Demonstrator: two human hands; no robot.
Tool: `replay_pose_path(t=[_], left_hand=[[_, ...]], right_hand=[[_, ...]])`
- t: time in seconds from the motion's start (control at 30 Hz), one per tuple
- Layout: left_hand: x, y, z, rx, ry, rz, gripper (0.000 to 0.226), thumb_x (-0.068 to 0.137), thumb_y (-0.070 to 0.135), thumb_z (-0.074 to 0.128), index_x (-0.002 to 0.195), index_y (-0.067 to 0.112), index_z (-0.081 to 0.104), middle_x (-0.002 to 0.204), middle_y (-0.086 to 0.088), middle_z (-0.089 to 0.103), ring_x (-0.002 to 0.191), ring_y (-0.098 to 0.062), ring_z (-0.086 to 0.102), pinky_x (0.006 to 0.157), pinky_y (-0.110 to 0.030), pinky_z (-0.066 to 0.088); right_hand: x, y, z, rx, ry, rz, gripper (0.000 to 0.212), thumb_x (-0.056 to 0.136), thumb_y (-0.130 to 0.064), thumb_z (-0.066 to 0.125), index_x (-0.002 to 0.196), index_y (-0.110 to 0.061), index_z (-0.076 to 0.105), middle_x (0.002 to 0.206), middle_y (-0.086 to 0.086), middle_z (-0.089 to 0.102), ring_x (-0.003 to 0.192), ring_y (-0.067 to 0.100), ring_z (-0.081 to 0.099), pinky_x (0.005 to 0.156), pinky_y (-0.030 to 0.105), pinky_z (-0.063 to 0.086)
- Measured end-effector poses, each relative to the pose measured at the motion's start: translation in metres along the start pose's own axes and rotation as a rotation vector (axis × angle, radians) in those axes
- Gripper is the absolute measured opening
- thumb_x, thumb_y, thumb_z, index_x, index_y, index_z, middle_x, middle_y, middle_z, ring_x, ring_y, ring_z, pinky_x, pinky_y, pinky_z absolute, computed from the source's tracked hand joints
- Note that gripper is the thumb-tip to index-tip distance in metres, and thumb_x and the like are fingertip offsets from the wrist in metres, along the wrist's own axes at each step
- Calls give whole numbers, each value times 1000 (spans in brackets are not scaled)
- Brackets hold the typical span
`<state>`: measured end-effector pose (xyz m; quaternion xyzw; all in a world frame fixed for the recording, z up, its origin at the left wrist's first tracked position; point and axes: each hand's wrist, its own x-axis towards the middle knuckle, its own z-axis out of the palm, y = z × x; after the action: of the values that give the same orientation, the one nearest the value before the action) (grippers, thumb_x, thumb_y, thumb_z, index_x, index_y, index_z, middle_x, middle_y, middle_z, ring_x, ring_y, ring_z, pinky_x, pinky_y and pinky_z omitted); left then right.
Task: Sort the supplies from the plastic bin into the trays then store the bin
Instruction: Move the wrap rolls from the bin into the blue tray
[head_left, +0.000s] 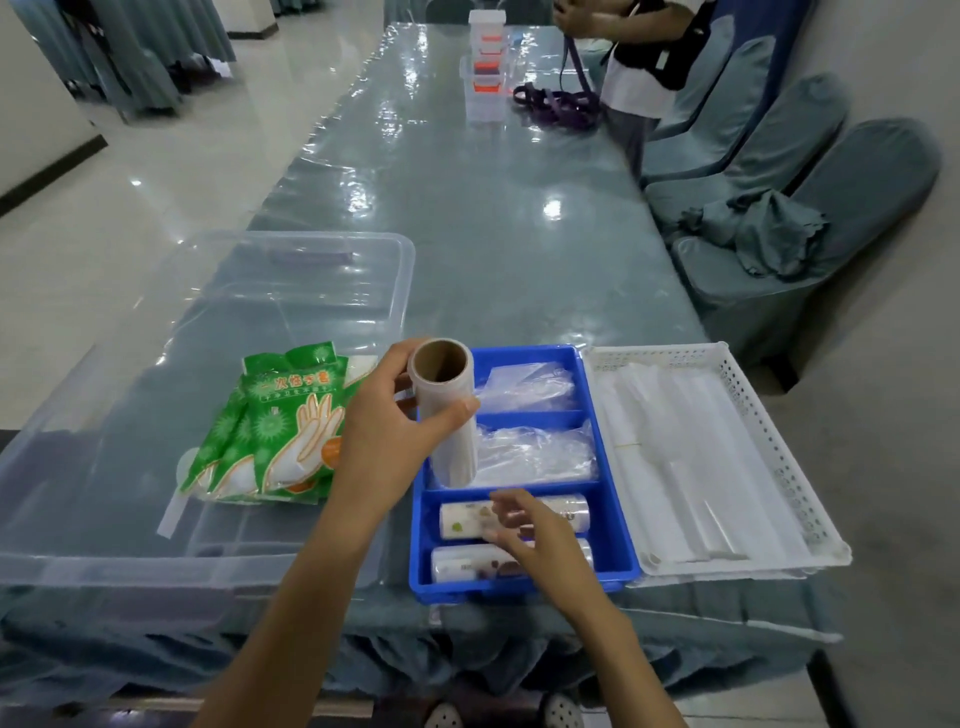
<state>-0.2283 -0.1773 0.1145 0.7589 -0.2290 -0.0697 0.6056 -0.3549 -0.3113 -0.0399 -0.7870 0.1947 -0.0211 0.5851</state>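
Observation:
My left hand (395, 426) grips a roll of clear film with a cardboard core (451, 415), held upright over the left edge of the blue tray (613, 467). My right hand (524, 525) hovers blurred, fingers apart, over two printed rolls (569, 512) lying in the tray's near compartments. Clear plastic bags (535, 452) fill its two far compartments. The clear plastic bin (130, 561) stands at the left with green glove packets (275, 426) inside. A white perforated tray (769, 415) to the right holds long clear wrapped items.
A long table with a glossy cover (493, 208) stretches ahead. Stacked clear containers (485, 67) and purple straps (556, 104) lie at its far end, next to a standing person (644, 62). Covered chairs (810, 208) line the right side.

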Motion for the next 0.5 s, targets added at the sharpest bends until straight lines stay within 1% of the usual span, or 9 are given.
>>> replay_pose_path(t=[0.07, 0.13, 0.2, 0.27, 0.33, 0.37, 0.5], left_hand=[[0, 0, 9, 8, -6, -15, 51, 70, 20, 83, 114, 29, 58, 111, 12, 66, 107, -12, 61, 91, -39, 54], [0, 0, 19, 7, -21, -16, 51, 70, 20, 83, 112, 32, 58, 110, 12, 66, 107, -15, 62, 90, -45, 54], [-1, 3, 28, -10, -29, -19, 51, 70, 17, 83, 111, 35, 57, 110, 13, 66, 106, -14, 62, 89, -44, 55], [-2, 7, 37, -31, -24, -27, 52, 70, 15, 83, 108, 38, 56, 109, 15, 66, 104, -11, 63, 87, -38, 56], [-3, 7, 45, -48, -16, -35, 52, 71, 14, 82, 110, 36, 56, 110, 13, 66, 104, -12, 64, 87, -36, 56], [-4, 6, 48, -59, -11, -39, 53, 71, 13, 82, 111, 34, 55, 111, 11, 66, 105, -13, 64, 87, -36, 56], [-8, -6, 52, -65, -3, -95, 54, 71, 14, 82, 114, 33, 55, 113, 8, 65, 106, -16, 64, 88, -41, 55]], right_hand=[[1, -10, -15, -18, 34, -39, 48, 85, -36, 70, 128, -41, 49, 121, -17, 59, 106, 0, 58, 78, 19, 54], [3, -20, -28, -73, 67, -88, 58, 82, -39, 72, 133, -43, 43, 130, -24, 51, 113, -2, 53, 88, 17, 48], [5, -29, -37, -79, 75, -134, 63, 79, -40, 75, 133, -44, 41, 133, -29, 46, 119, -4, 48, 91, 18, 46], [8, -34, -45, -71, 68, -171, 63, 78, -40, 75, 131, -45, 42, 133, -29, 45, 120, -5, 46, 86, 12, 46], [9, -35, -52, -56, 67, -184, 60, 78, -40, 75, 129, -43, 44, 130, -25, 49, 116, -5, 48, 79, 6, 46], [9, -34, -54, -60, 69, -185, 58, 79, -41, 74, 129, -41, 45, 128, -23, 51, 115, -5, 49, 78, 5, 45], [11, -23, -64, -87, 32, -179, 55, 79, -43, 73, 127, -40, 48, 124, -26, 53, 112, -6, 51, 82, 11, 47]])
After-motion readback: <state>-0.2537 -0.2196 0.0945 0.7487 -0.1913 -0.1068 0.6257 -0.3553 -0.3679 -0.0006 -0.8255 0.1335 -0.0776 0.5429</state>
